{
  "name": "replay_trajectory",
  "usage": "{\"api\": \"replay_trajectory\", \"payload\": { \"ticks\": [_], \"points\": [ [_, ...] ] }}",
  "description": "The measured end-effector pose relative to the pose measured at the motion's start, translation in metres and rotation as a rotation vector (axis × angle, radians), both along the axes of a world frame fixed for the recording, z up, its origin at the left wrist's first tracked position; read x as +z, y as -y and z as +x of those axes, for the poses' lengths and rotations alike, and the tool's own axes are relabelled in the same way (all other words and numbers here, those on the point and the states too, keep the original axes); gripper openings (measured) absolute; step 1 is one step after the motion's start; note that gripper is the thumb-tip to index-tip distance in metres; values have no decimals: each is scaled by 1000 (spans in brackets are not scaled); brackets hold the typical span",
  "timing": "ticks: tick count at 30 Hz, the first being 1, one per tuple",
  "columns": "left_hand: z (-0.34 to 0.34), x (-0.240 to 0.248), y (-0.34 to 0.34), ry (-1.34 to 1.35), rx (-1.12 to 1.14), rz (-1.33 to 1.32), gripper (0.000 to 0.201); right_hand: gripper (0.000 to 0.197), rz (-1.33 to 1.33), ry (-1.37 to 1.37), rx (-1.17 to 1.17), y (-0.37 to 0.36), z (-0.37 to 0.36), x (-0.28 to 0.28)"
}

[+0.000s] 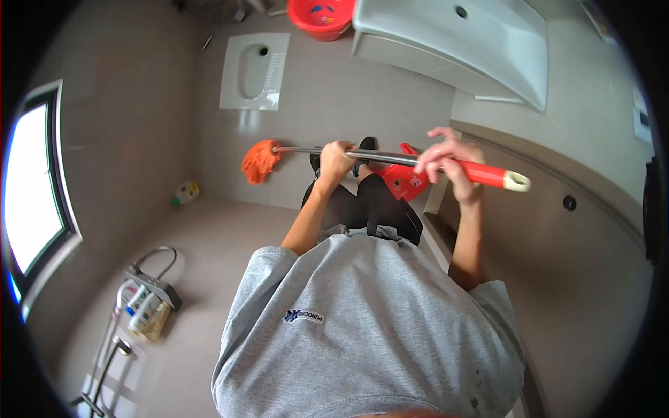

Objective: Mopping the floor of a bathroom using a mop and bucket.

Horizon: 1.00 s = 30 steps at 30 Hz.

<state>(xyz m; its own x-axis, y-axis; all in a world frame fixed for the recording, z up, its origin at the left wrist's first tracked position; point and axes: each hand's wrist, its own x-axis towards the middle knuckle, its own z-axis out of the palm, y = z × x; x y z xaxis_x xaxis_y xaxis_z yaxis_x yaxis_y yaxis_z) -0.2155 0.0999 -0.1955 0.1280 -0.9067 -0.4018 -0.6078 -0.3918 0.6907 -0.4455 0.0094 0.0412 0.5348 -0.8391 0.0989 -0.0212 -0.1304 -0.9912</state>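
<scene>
A mop (390,158) with an orange head, a metal pole and a red handle with a cream end cap lies across in front of me. My left hand (336,161) is wrapped round the pole near its middle. At the red handle, my right hand (453,161) holds on loosely, with some fingers lifted off. The orange mop head (261,161) hangs at the far left end, low over the grey floor or touching it; I cannot tell which. By my feet, partly hidden behind my leg, is a red plastic dustpan-like thing (408,182).
A white squat toilet (233,73) is set into the floor ahead. Beside it stands a red bucket (323,33). A white washbasin cabinet (418,56) juts out at the far right. A bottle (187,193) lies at the left wall, near a shower shelf (155,284) with bottles.
</scene>
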Motion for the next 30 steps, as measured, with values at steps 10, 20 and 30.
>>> {"api": "replay_trajectory", "payload": {
  "ticks": [10, 20, 30],
  "points": [
    [-282, 34, 104, -400, -754, -217, 25, 15, -383, -267, -574, -78, -165, 103],
    [-401, 52, 163, -446, -1172, -283, 24, 17, -489, -560, -992, -97, -226, 103],
    [-244, 2, 90, -302, -725, -44, 25, 28, -283, -343, -733, -73, -140, 55]
  ]
}}
